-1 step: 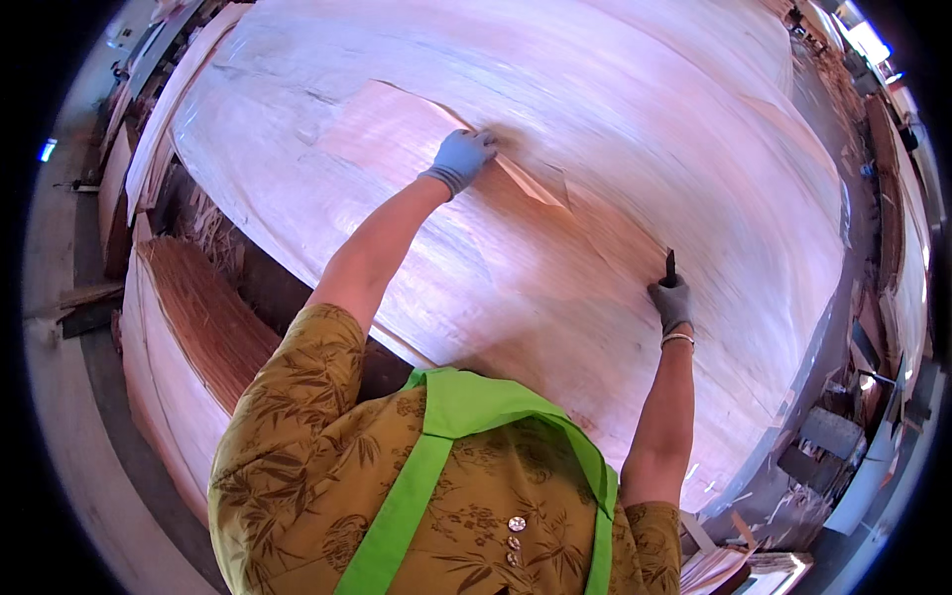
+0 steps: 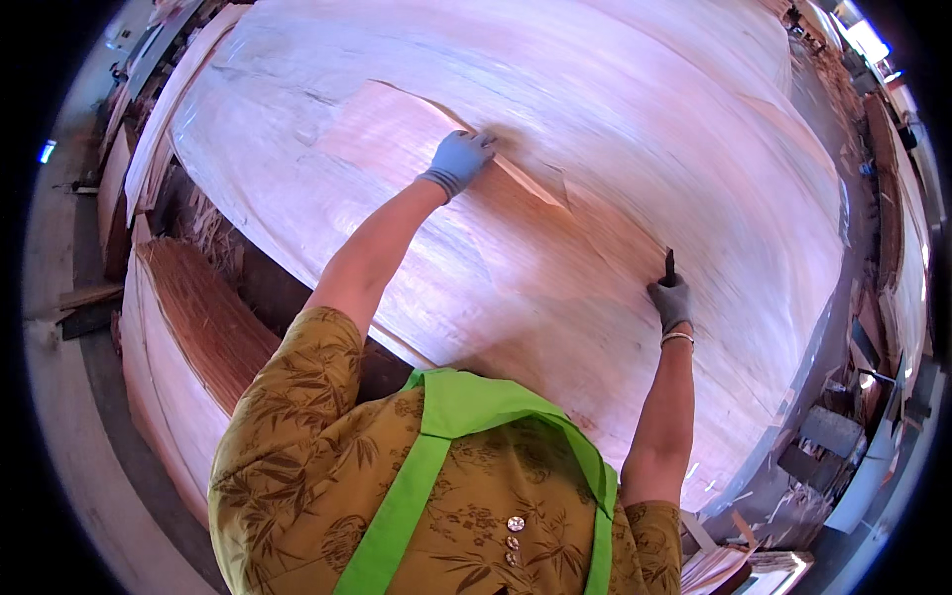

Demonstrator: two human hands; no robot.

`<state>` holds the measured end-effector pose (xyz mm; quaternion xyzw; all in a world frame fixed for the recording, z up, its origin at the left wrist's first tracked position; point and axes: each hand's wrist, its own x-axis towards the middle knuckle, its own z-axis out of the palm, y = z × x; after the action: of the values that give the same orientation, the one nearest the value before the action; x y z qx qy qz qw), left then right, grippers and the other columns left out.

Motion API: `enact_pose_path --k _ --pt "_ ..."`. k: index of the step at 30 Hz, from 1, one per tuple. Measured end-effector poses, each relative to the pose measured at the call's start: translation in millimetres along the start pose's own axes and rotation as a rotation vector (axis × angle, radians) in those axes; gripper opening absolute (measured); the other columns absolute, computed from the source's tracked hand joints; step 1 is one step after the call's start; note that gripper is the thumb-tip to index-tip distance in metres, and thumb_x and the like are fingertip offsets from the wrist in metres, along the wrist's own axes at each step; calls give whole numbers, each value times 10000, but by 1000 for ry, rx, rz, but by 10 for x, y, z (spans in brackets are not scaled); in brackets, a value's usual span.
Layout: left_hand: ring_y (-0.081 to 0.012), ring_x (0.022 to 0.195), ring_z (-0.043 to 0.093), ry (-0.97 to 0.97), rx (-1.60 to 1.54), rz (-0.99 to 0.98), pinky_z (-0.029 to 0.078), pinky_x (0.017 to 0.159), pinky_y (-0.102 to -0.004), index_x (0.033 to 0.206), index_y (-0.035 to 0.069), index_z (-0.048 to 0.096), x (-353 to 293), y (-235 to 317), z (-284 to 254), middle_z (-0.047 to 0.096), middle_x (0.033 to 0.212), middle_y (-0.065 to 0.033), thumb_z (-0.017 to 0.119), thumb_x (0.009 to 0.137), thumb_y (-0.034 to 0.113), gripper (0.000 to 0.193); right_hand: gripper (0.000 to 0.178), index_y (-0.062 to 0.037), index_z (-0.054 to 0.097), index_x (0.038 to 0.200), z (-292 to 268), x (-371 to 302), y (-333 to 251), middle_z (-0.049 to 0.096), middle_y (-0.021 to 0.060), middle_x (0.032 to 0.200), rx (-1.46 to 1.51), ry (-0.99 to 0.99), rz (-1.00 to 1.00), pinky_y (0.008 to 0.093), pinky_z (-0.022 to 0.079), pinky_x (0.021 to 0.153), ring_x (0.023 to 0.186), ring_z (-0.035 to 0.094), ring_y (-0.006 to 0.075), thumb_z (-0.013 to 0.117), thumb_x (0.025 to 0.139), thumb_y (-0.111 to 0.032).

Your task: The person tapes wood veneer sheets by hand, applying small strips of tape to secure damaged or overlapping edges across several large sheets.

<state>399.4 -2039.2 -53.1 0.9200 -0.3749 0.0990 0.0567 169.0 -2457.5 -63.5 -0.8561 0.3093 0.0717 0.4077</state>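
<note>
A large pale wood veneer sheet [image 2: 635,129] spreads out before me. Over its middle lies a pinkish veneer piece [image 2: 382,124], its far edge lifted in a narrow fold. My left hand [image 2: 461,159], in a light blue-grey glove, is closed on that lifted edge; its fingertips are partly hidden. Farther right along the same line, my right hand [image 2: 671,302], in a darker grey glove, is closed round a dark narrow tool [image 2: 670,266]. The tool's tip points away from me, by the right end of the piece; its exact kind is unclear.
To the left leans a brown stack of veneer [image 2: 203,307], with wood scraps [image 2: 203,223] behind it. On the right, grey blocks [image 2: 831,432] and splinters lie on the floor past the sheet's edge. More sheets [image 2: 714,570] stand at the lower right.
My left hand and arm have shifted very slightly left. Otherwise both hands, the veneer and the tool look the same.
</note>
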Motion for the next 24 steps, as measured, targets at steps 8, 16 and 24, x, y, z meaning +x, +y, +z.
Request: enact_pose_path --k 8,16,24 --pt "-267 1128 499 214 54 247 364 981 -485 940 104 626 -950 239 -1013 544 1218 -88 611 722 92 218 260 3 598 850 -1 -19 32 598 52 676 30 29 -45 303 443 545 607 557 147 669 671 -171" --pt "-275 1204 446 -281 188 137 295 1025 -511 835 89 631 -2508 -401 -1324 533 1244 -105 552 719 83 141 318 -15 622 871 -61 4 -10 637 124 731 -199 44 -32 356 467 628 690 597 210 675 686 -268" --pt "-312 1105 506 -354 -30 -76 397 941 -424 907 59 606 -2958 -185 -1435 548 1206 -127 498 673 -54 281 186 6 667 866 -582 -1794 -61 607 30 680 393 -180 62 250 423 548 568 502 75 623 842 -174"
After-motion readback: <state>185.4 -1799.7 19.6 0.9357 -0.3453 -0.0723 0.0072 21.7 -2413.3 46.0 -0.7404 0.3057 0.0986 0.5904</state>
